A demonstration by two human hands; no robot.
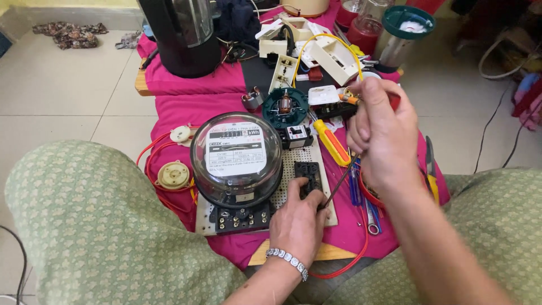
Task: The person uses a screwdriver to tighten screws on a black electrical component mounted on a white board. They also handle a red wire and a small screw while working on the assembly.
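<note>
My left hand (297,221), with a beaded bracelet on the wrist, presses on a black socket block (307,174) mounted on a pale perforated board (288,169). My right hand (379,133) grips a screwdriver with a red handle; its dark shaft (339,183) slants down to the socket beside my left fingers. A round glass-domed electricity meter (236,158) sits on the same board, left of my left hand, with a black terminal block (241,218) below it.
A low table with pink cloth (186,107) carries a yellow-handled screwdriver (331,142), green motor part (285,106), white sockets (330,53), red wires with cream lamp holders (173,175), pliers (431,169), a black kettle (180,36) and blender jars (403,31). My knees flank it.
</note>
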